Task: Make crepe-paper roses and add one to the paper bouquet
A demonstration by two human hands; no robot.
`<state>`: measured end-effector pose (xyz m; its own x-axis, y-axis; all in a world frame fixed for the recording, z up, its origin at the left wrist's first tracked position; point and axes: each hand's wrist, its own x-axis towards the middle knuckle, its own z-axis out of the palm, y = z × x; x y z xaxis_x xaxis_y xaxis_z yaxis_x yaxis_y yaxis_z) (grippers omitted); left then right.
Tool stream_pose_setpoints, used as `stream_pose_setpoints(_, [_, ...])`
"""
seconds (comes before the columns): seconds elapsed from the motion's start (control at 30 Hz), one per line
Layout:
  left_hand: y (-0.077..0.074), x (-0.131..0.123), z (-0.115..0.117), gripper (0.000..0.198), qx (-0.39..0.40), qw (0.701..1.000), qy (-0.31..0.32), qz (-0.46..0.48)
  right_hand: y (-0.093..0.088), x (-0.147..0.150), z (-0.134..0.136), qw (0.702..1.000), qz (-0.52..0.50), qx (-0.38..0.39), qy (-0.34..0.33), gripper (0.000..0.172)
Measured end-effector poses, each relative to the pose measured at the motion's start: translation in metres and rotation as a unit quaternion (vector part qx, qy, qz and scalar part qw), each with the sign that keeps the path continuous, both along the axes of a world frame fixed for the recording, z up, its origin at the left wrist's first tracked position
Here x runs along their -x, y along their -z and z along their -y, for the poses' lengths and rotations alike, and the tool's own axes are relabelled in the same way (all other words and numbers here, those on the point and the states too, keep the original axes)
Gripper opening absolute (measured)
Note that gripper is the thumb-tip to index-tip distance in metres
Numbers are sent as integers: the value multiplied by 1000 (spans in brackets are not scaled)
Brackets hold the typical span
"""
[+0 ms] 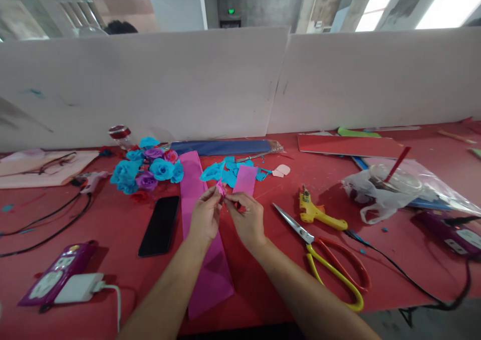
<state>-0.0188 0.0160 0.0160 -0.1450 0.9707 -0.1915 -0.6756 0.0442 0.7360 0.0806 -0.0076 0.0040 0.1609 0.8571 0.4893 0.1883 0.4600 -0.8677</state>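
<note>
Between my two hands is a small piece of pink crepe paper [220,187], pinched and gathered to a point. My left hand [206,213] grips it from the left with thumb and fingertips. From the right, my right hand [248,218] has its fingertips closed at the lower part of the same piece. Beneath my left hand and wrist lies a long strip of magenta crepe paper [210,285]. A shorter pink paper piece [245,179] rests just beyond my right hand, next to cut blue paper petals [214,171].
Blue and purple paper flowers [161,169] and a black phone [159,225] sit to the left. Scissors [313,244] and a yellow glue gun [319,213] lie to the right, near a cup in a plastic bag [379,194]. Power strips [60,270] stand at both sides. A white partition [150,84] closes the back.
</note>
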Motion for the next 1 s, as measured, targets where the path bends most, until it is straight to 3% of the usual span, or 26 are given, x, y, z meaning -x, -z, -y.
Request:
stream_pose_setpoints(0.2, [1,5,-3,21,-24,999,38,2,0,-2,-3,995,-58,72,-31,8])
stream_pose_setpoints(0.3, [-2,5,-2,23,-24,999,36,16,1,-1,-3,998,-23,59,-31,10])
stream_pose_setpoints(0.47, [-7,-2,2,21,39,999,16,32,4,2,-3,995,101,1,8,37])
stream_pose_setpoints(0.7, [0,-6,4,19,40,997,39,49,5,-4,0,991,132,-26,21,20])
stream_pose_setpoints(0.87, [2,-1,2,13,65,994,31,81,7,-7,-2,977,193,-91,11,31])
stream_pose_setpoints(1.0, [0,-1,1,11,47,994,50,86,7,-6,-2,986,149,-68,4,18])
